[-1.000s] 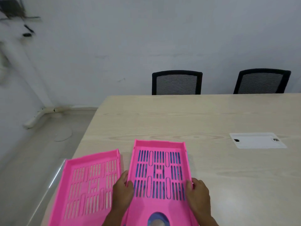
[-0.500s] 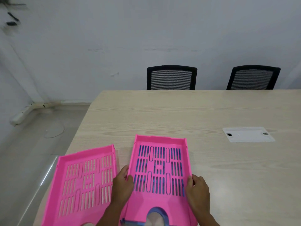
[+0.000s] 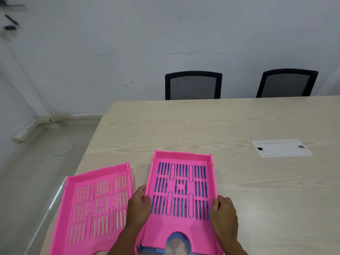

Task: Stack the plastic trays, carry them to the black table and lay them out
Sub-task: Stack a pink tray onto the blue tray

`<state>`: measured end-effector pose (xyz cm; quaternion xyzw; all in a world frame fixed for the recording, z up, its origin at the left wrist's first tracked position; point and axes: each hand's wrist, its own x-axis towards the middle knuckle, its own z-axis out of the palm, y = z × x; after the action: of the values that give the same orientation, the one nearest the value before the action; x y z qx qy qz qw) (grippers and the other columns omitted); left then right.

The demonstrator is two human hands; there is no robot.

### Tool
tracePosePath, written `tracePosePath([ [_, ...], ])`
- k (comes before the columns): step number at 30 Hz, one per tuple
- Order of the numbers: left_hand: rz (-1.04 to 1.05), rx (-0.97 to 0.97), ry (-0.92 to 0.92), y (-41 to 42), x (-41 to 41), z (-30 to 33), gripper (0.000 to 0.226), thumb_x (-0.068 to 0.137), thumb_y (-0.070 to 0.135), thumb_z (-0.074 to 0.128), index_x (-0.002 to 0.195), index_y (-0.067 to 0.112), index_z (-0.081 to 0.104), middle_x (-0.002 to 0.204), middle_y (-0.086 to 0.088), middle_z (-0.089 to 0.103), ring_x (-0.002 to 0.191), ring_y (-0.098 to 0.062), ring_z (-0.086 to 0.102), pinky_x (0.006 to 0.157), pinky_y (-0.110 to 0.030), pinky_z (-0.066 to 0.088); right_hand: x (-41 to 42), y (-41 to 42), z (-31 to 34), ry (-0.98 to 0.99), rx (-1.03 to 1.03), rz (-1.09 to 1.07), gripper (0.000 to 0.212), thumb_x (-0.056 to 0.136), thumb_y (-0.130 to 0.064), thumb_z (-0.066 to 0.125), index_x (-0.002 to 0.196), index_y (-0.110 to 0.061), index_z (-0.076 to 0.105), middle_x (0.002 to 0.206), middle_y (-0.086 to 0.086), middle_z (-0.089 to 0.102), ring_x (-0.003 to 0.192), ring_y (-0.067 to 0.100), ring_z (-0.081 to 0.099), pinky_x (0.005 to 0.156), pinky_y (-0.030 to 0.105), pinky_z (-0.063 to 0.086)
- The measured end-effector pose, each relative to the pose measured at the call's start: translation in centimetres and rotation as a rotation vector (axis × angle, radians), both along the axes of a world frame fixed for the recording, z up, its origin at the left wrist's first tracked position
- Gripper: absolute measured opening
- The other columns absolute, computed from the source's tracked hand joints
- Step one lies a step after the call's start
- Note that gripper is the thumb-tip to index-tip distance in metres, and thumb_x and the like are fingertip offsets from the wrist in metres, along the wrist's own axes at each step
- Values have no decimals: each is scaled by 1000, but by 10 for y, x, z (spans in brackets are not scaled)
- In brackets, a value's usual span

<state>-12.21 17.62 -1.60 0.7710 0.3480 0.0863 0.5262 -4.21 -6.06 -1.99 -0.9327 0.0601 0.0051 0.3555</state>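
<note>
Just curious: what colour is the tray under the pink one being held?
Blue, seen in the head view.

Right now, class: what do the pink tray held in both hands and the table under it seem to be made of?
Pink tray: moulded plastic, slightly glossy, judging by its uniform colour and neat slots. Table: pale wood-grain surface, matte; probably laminate, though solid wood cannot be ruled out.

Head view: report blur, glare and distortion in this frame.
Head view: top-left corner smeared by blur, dark marks on the wall streaked; pink tray between the left hand and right hand sharp; wide-angle bending curves the table edges; a pale glare strip runs along the floor beside the second pink tray.
</note>
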Motion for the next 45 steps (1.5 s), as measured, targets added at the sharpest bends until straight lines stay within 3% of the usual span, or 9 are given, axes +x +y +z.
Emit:
tracePosePath([
  [6, -9, -9, 8, -4, 5, -4, 47, 98, 2, 44, 144, 13, 44, 130, -12, 63, 53, -17, 64, 49, -31, 57, 5, -4, -2, 9, -28, 9, 27, 102, -25, 41, 89, -15, 62, 85, 0, 55, 68, 10, 56, 63, 35, 49],
  [18, 41, -31, 5, -1, 4, 8, 40, 98, 2, 44, 136, 13, 51, 121, -4, 64, 70, -14, 68, 61, -32, 58, 12, 5, -7, 85, -18, 9, 26, 101, -29, 39, 101, -17, 62, 94, 4, 58, 81, 23, 58, 68, 34, 44],
  [21, 48, -64, 2, -11, 6, 11, 38, 99, 5, 42, 135, 15, 50, 110, 3, 66, 66, -7, 61, 57, -26, 50, 21, 0, -7, 137, 25, 15, 30, 102, -30, 37, 92, -16, 60, 91, 6, 60, 81, 24, 59, 70, 35, 46],
  [25, 34, -71, 35, -24, 10, 10, 38, 101, 12, 38, 137, 21, 47, 81, 16, 59, 62, -25, 61, 60, -42, 57, 36, -7, -5, 239, 101, 50, 42, 105, -32, 33, 70, -19, 52, 75, 6, 62, 71, 21, 58, 67, 35, 45],
  [30, 7, -53, 69, -31, 12, 6, 42, 104, 17, 33, 145, 22, 37, 72, 16, 52, 56, -12, 51, 53, -38, 52, 47, -12, -3, 228, 128, 109, 40, 106, -31, 34, 78, -16, 58, 78, 7, 65, 73, 21, 61, 67, 35, 47],
  [34, -1, -39, 44, -34, 10, 7, 43, 105, 18, 31, 148, 16, 34, 70, 20, 40, 59, 4, 39, 54, -18, 36, 41, -12, -3, 101, 114, 153, 27, 105, -24, 38, 98, -14, 63, 80, 2, 67, 71, 13, 64, 65, 34, 53],
  [39, -34, -38, 25, -31, 6, 8, 40, 106, 19, 32, 144, 14, 40, 81, 22, 51, 67, 7, 46, 61, -15, 41, 39, -6, 0, -3, 48, 155, 21, 99, -16, 46, 112, -12, 62, 102, 9, 67, 95, 25, 64, 84, 47, 56],
  [43, 13, -50, -8, -20, 4, 10, 40, 104, 18, 40, 143, 12, 42, 129, -1, 60, 124, -21, 56, 103, -36, 43, 41, 8, 9, -131, -174, 150, 40, 86, -9, 63, 126, -6, 58, 122, 14, 58, 114, 34, 50, 94, 53, 44],
  [45, 44, -57, -34, -13, 2, 12, 40, 102, 16, 44, 142, 12, 44, 143, -8, 53, 132, -24, 49, 107, -36, 39, 43, 19, 13, -195, -172, 218, 36, 85, -6, 63, 121, -6, 61, 116, 14, 59, 107, 33, 50, 91, 51, 47],
])
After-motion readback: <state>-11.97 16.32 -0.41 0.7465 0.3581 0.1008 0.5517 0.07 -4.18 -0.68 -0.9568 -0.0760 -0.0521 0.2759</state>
